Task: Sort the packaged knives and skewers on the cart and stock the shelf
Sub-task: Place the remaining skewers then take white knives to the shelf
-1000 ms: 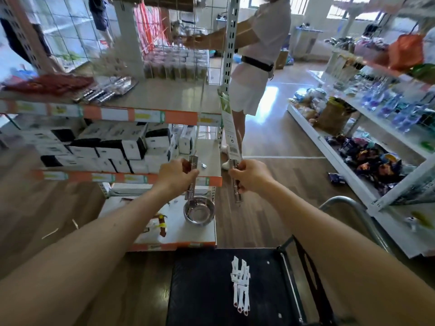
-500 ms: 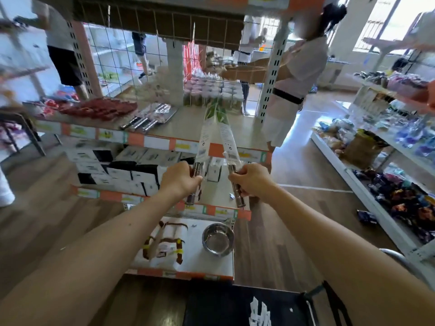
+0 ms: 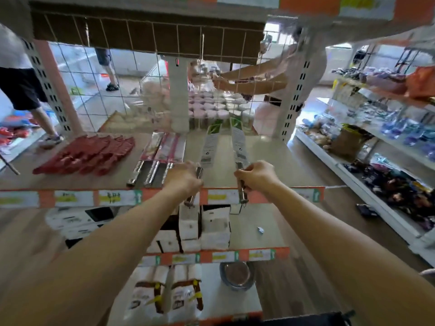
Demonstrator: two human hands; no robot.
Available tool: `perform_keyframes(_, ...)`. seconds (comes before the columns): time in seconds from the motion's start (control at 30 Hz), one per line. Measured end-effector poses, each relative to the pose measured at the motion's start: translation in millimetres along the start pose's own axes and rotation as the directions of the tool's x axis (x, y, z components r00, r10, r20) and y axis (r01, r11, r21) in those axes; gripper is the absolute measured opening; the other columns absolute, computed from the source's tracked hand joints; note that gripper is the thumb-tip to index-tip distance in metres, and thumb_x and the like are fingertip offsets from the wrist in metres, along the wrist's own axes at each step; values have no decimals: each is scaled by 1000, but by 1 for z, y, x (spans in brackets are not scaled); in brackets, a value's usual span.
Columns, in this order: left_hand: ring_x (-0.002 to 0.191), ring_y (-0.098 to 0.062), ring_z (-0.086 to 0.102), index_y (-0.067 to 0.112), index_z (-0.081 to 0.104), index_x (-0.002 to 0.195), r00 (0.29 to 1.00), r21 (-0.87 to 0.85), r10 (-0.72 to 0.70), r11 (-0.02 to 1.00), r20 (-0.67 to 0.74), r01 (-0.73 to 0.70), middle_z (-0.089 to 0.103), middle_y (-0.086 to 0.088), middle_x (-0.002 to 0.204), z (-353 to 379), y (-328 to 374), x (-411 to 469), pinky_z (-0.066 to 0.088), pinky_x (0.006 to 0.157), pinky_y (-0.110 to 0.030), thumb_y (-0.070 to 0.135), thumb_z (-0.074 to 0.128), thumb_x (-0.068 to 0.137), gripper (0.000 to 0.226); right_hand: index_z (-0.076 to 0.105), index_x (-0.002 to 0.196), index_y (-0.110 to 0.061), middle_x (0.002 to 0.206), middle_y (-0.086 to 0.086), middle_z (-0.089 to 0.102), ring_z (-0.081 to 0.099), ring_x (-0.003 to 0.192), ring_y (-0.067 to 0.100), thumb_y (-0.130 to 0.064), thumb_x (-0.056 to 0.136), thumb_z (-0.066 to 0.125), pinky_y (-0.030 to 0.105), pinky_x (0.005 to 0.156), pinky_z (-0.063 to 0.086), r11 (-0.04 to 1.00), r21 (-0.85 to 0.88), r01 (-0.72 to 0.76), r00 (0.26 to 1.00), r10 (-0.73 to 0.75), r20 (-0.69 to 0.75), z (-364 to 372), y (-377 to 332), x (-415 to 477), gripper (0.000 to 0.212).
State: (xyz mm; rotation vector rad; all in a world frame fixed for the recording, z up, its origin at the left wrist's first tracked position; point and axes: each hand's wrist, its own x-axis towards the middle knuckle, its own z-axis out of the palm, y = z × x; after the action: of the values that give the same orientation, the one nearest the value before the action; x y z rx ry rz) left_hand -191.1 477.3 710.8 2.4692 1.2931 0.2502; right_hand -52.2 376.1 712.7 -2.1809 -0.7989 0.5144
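My left hand (image 3: 184, 178) grips the steel handle of a packaged knife (image 3: 210, 147), whose sleeved blade points away over the shelf (image 3: 273, 161). My right hand (image 3: 257, 175) grips the handle of a second packaged knife (image 3: 239, 143) a little to the right, blade also pointing to the back. Both knives hover just above the shelf's front part. Three packaged knives (image 3: 156, 161) lie side by side on the shelf left of my left hand. Red packaged items (image 3: 89, 155) lie further left. The cart shows only as a dark edge (image 3: 306, 320) at the bottom.
A wire grid (image 3: 141, 74) backs the shelf, with an upright post (image 3: 295, 90) at its right end. White boxes (image 3: 204, 224) fill the shelf below; a steel bowl (image 3: 236, 275) sits on the lowest one. A person (image 3: 270, 76) works behind the grid. Another shelf unit (image 3: 376, 137) stands right.
Both hands have carried the knives up and forward over the top shelf, and tilted the blades down toward its surface. My view has moved closer and higher; the cart has dropped almost out of sight.
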Motion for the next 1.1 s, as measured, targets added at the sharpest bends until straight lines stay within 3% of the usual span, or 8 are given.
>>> perform_keyframes(0.13, 96, -27, 63, 4, 60, 100, 999, -43, 18, 999, 32, -17, 65, -15, 103, 7, -5, 19, 51, 77, -32, 19, 61, 85, 21, 61, 62, -9, 57, 4, 59, 52, 42, 8, -20, 84, 67, 18, 50, 49, 1000, 12, -16, 1000, 16, 14, 18, -10, 16, 25)
perform_keyframes(0.27, 84, -22, 58, 3, 61, 101, 999, -62, 24, 998, 39, -21, 63, -11, 96, 14, -6, 34, 47, 69, -28, 22, 66, 83, 27, 60, 63, -8, 65, 6, 61, 57, 55, 12, -20, 82, 68, 26, 67, 57, 999, 32, -27, 999, 26, 36, 31, -16, 26, 24)
perform_keyframes(0.47, 78, -19, 56, 4, 62, 100, 997, -138, 27, 990, 74, -17, 53, -1, 76, 22, 0, 46, 48, 64, -26, 30, 71, 81, 33, 59, 66, -10, 66, 4, 60, 57, 58, 13, -26, 81, 70, 27, 69, 56, 998, -22, -53, 993, 55, 100, 43, -19, 37, 24)
perform_keyframes(0.57, 85, -19, 53, 4, 57, 103, 997, -185, 15, 983, 76, -1, 56, -5, 91, 24, 2, 49, 45, 70, -27, 30, 71, 80, 38, 56, 64, -11, 62, 2, 56, 51, 53, 10, -29, 81, 70, 19, 54, 46, 997, -67, -44, 991, 52, 121, 46, -19, 41, 28)
perform_keyframes(0.7, 78, -17, 50, 4, 56, 103, 996, -241, -14, 970, 88, 35, 53, -6, 86, 25, 1, 51, 36, 52, -20, 31, 72, 80, 39, 64, 87, -3, 75, 7, 61, 54, 52, 8, -28, 81, 71, 10, 34, 41, 996, -32, -77, 986, 81, 143, 47, -20, 46, 26)
perform_keyframes(0.77, 78, -17, 48, 4, 55, 104, 996, -233, -15, 972, 86, 35, 50, -5, 87, 25, 0, 52, 34, 52, -21, 32, 71, 81, 39, 64, 94, 0, 84, 11, 63, 58, 56, 11, -27, 80, 71, 11, 39, 46, 996, -36, -78, 988, 82, 135, 48, -20, 50, 32)
perform_keyframes(1.0, 69, -14, 47, 6, 55, 87, 998, -231, 13, 973, 63, 2, 51, -6, 84, 24, -4, 59, 35, 53, -21, 30, 70, 82, 29, 54, 64, -9, 71, 8, 59, 61, 69, 19, -23, 78, 73, 34, 75, 58, 996, -55, -66, 993, 71, 92, 57, -16, 63, 27)
perform_keyframes(1.1, 72, -14, 47, 7, 54, 88, 996, -238, 21, 971, 82, -1, 49, -3, 82, 25, -6, 61, 39, 60, -23, 30, 69, 82, 28, 55, 65, -8, 72, 8, 58, 60, 68, 18, -20, 78, 73, 32, 74, 57, 996, -51, -67, 993, 72, 98, 58, -18, 66, 26)
